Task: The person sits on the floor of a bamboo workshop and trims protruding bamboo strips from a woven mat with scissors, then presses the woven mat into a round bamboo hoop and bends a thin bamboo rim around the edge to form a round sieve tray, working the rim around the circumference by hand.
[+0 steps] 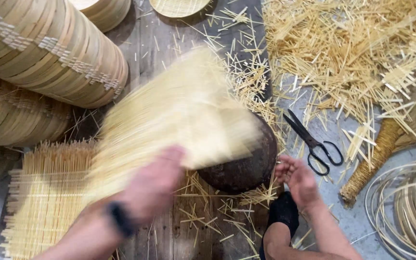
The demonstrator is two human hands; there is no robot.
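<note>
Gripping woven bamboo mat — left hand — long axis slanting lower-left to upper-right.

Woven mat: pale straw yellow, fine parallel strips, blurred. Second mat at lower left: same yellow, crossed by a few horizontal weave lines. Round block under the mat: dark brown, mottled. Stacked hoops: tan, banded, with whitish stitched lacing in rows. Scissors: black. Loose offcuts: light golden yellow. Broom: ochre, spiral-wound handle. Wristband: black. Shoe: black. Floorboards: grey-brown.
</note>
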